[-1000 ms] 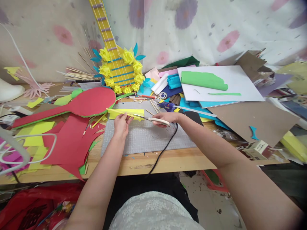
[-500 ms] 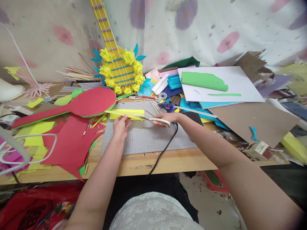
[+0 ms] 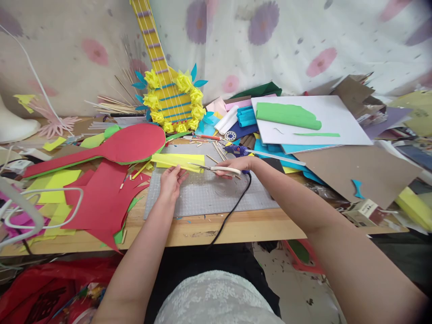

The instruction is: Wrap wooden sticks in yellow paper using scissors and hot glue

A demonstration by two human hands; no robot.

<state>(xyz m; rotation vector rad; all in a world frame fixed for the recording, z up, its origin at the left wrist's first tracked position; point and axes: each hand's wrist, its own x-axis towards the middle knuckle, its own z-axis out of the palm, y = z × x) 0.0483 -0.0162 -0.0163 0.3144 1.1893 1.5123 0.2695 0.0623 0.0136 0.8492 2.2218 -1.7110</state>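
Between its thumb and fingers my left hand (image 3: pixel 171 182) pinches a strip of yellow paper (image 3: pixel 165 160). A pair of scissors (image 3: pixel 225 170) with white handles is in my right hand (image 3: pixel 232 167), its blades pointing left at the yellow paper. Whether the blades touch the strip or the yellow piece behind it, I cannot tell. Both hands are over a grey cutting mat (image 3: pixel 202 198). A blue hot glue gun (image 3: pixel 236 150) lies just behind my right hand, with its black cord running to the front edge.
A yellow paper guitar (image 3: pixel 175 101) with flowers stands at the back. Left lies a red guitar-shaped cutout (image 3: pixel 135 141) over red sheets (image 3: pixel 97 198). A white board (image 3: pixel 310 114) with green paper (image 3: pixel 286 115) lies at right, near brown cardboard (image 3: pixel 364 168).
The view has shifted slightly, so things at left appear a little further right. My hands keep nearly the same places, and the yellow strip looks wider than before.
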